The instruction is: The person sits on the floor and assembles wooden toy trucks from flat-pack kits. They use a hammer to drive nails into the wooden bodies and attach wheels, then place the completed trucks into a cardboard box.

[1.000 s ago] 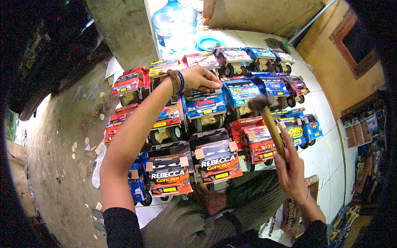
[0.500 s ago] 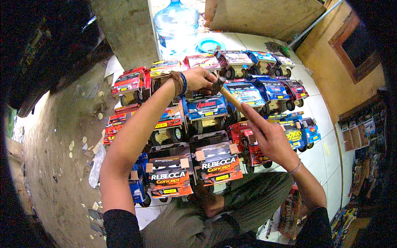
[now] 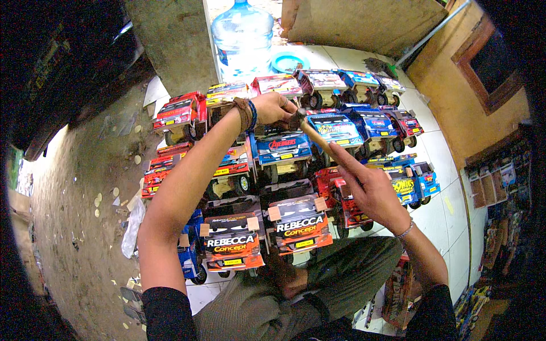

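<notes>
In my right hand point(image 3: 372, 193) is a hammer point(image 3: 316, 136), gripped by its wooden handle with the forefinger stretched along it. Its dark head is right beside the fingertips of my left hand point(image 3: 274, 109). Those left fingers are bent and pinched together over the toy trucks; whatever they hold is hidden. Below them sits a blue toy truck point(image 3: 281, 150) with black wheels, and to its right a light-blue one point(image 3: 334, 132). Closest to me stand two orange-and-black toy trucks point(image 3: 233, 241) with small tan squares at their front corners.
More toy trucks stand in rows around my hands, including a red one point(image 3: 181, 113) at the far left. Behind them are a large water bottle point(image 3: 242, 34) and a blue basin point(image 3: 289, 60). A plastic bag point(image 3: 133, 227) lies on the left; a wall point(image 3: 455, 96) rises at right.
The hammer's head has tipped down slightly and moved a little left toward my left fingertips. My left hand and the toy trucks stay almost where they were.
</notes>
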Action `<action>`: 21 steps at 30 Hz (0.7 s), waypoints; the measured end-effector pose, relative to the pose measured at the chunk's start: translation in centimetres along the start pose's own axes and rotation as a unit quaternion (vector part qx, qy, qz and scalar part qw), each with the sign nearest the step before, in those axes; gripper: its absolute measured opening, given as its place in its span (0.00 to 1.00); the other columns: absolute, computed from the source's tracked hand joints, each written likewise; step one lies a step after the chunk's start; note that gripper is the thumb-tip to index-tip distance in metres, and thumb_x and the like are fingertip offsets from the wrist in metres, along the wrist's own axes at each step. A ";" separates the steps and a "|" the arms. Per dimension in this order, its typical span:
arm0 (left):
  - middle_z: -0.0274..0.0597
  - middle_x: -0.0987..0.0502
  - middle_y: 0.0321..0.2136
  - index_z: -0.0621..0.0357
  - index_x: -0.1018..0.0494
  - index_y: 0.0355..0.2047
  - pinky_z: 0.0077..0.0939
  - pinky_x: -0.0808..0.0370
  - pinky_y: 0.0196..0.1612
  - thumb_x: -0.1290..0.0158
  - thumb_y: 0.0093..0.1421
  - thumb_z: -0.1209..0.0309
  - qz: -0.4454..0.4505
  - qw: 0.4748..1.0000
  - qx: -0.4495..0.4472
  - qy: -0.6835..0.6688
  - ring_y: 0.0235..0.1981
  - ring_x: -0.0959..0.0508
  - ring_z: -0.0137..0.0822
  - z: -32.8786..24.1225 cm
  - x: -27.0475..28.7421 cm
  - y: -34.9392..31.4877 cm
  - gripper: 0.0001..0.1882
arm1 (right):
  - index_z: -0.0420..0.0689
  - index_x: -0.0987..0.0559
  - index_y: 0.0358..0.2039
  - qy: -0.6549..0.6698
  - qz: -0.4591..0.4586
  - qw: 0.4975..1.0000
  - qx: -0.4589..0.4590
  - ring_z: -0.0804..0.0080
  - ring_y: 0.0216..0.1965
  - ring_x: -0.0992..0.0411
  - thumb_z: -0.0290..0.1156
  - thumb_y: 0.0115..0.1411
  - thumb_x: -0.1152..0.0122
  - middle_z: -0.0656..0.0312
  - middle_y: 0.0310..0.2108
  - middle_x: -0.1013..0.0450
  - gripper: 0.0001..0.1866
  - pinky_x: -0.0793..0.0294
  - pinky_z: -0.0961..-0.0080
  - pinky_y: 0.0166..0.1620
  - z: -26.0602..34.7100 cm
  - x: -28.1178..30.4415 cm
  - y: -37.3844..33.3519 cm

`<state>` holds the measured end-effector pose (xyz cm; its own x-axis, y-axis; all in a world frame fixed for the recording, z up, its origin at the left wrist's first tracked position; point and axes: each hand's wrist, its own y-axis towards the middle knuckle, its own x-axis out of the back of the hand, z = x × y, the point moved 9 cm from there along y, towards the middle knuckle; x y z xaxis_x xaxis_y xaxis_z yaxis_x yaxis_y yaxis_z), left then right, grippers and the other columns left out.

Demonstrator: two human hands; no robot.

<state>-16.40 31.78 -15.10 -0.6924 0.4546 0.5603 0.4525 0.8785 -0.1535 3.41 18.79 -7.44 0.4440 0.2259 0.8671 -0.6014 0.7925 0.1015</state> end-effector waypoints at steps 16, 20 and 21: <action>0.30 0.18 0.30 0.58 0.18 0.43 0.19 0.25 0.37 0.36 0.58 0.62 0.009 0.989 0.050 -0.141 0.28 0.23 0.22 0.6 -0.6 -0.6 0.16 | 0.57 0.39 0.68 0.037 -0.024 0.997 -0.061 0.54 0.27 0.24 0.26 0.67 0.50 0.44 0.37 0.23 0.29 0.26 0.68 0.33 -0.8 0.7 0.1; 0.32 0.18 0.31 0.59 0.19 0.43 0.18 0.24 0.37 0.37 0.59 0.62 0.014 0.995 0.036 -0.087 0.29 0.22 0.22 0.6 -0.5 0.0 0.16 | 0.57 0.38 0.68 -0.065 0.042 0.997 -0.015 0.53 0.26 0.25 0.27 0.68 0.50 0.44 0.34 0.23 0.28 0.28 0.66 0.31 -0.3 -0.6 0.1; 0.33 0.18 0.31 0.59 0.19 0.43 0.18 0.23 0.37 0.37 0.59 0.63 -0.004 0.998 0.049 -0.024 0.29 0.22 0.22 0.8 0.0 0.0 0.15 | 0.57 0.37 0.67 -0.061 0.023 0.998 -0.025 0.55 0.25 0.26 0.28 0.68 0.49 0.45 0.31 0.24 0.28 0.28 0.63 0.31 -0.6 -0.4 0.1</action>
<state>-16.85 31.87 -15.80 -0.7233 0.4513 0.5227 0.3903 0.8916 -0.2297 3.54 19.14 -8.05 0.3312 0.1943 0.9233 -0.5833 0.8114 0.0384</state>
